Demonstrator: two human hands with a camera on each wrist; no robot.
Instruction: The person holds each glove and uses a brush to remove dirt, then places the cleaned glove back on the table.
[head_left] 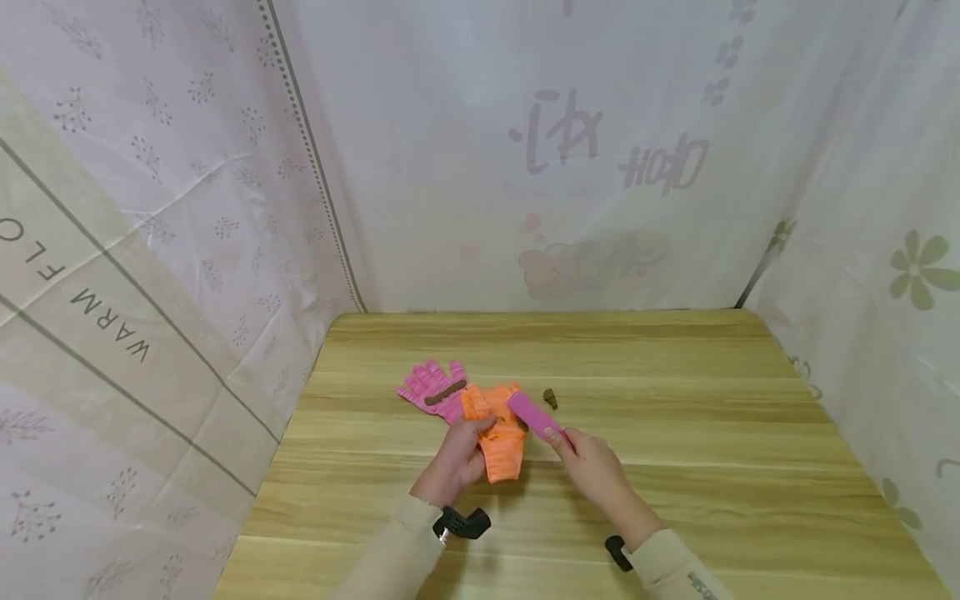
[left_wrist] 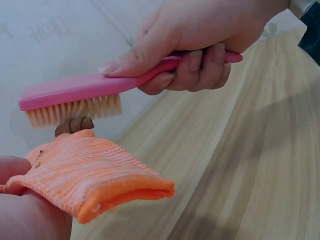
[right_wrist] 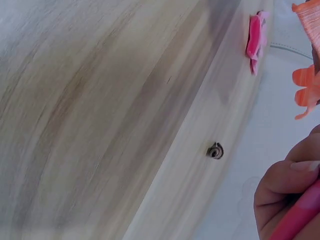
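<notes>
My left hand (head_left: 456, 457) holds an orange knit glove (head_left: 504, 454) above the table, thumb over its front and its cuff toward me. Small dark smudges mark the glove. A brown, clay-like lump (left_wrist: 74, 125) sits at its edge. My right hand (head_left: 597, 475) grips the handle of a pink brush (head_left: 534, 414), thumb along its back. Its pale bristles (left_wrist: 75, 110) face down at the lump; whether they touch it I cannot tell. In the right wrist view, part of the right hand (right_wrist: 282, 192) and the pink handle (right_wrist: 300, 212) show.
Beyond my left hand, a pink glove (head_left: 431, 385) lies on the wooden table (head_left: 675, 400) with a brown strip (head_left: 446, 392) across it. Right of the brush's head is a small coiled brown piece (head_left: 551, 398). Patterned curtains (head_left: 450, 167) enclose the table's back and sides.
</notes>
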